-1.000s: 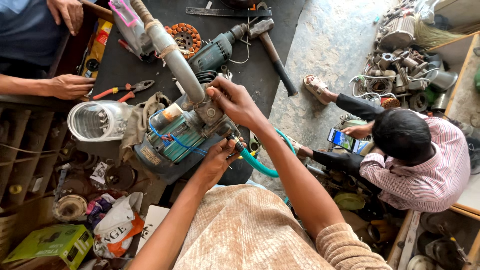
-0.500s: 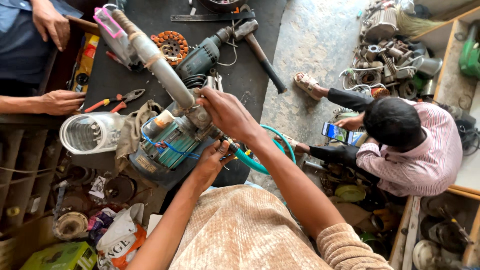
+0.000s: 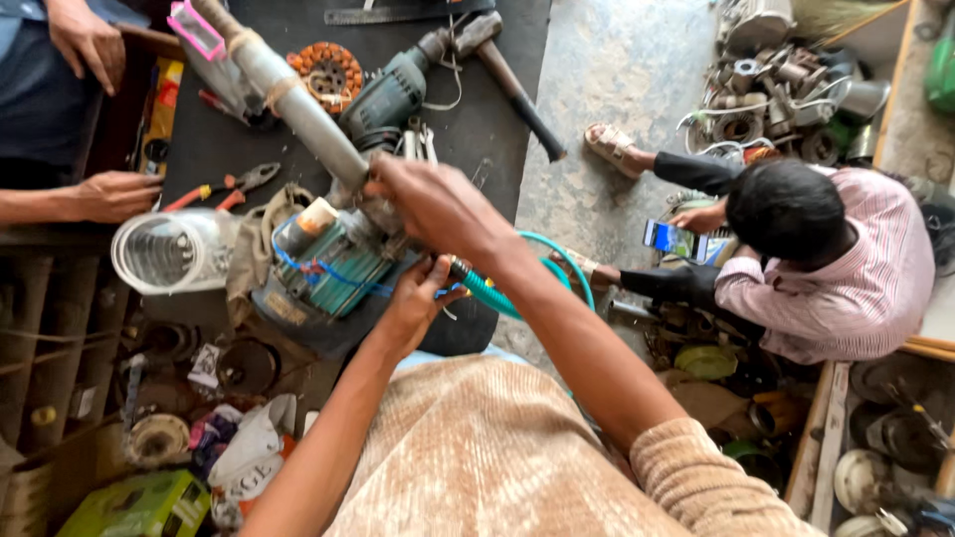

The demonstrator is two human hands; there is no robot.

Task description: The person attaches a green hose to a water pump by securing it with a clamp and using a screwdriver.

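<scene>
1. Gripping the top of the blue-green water pump (image 3: pixel 333 264), your right hand (image 3: pixel 438 204) is curled over the place where the grey pipe (image 3: pixel 298 99) meets the pump body; the fingers are closed around that joint, though what lies under the palm is hidden.
2. Your left hand (image 3: pixel 418 303) is at the pump's near side, fingers bent and pinched close at the brass end of the green hose (image 3: pixel 497 293); you cannot tell from this view whether it grasps the fitting or only presses against it.
3. The pump sits on the dark workbench (image 3: pixel 477 119), just in front of you, tilted, with a blue wire (image 3: pixel 318 278) running across its ribbed body.
4. The green hose curves away from the pump to the right, over the bench edge.
5. Left of the pump lies a clear plastic jar (image 3: pixel 169 249) on its side, and red-handled pliers (image 3: pixel 224 189) lie just above it.
6. Beyond the pump rest a green power drill (image 3: pixel 393 89), a copper-wound stator (image 3: pixel 328 70) and a hammer (image 3: pixel 502 65).
7. Another person's hand (image 3: pixel 114 194) rests at the bench's left edge, near the pliers.
8. On the floor to your right, a person in a striped shirt (image 3: pixel 846 268) sits holding a phone (image 3: pixel 676 239).
</scene>
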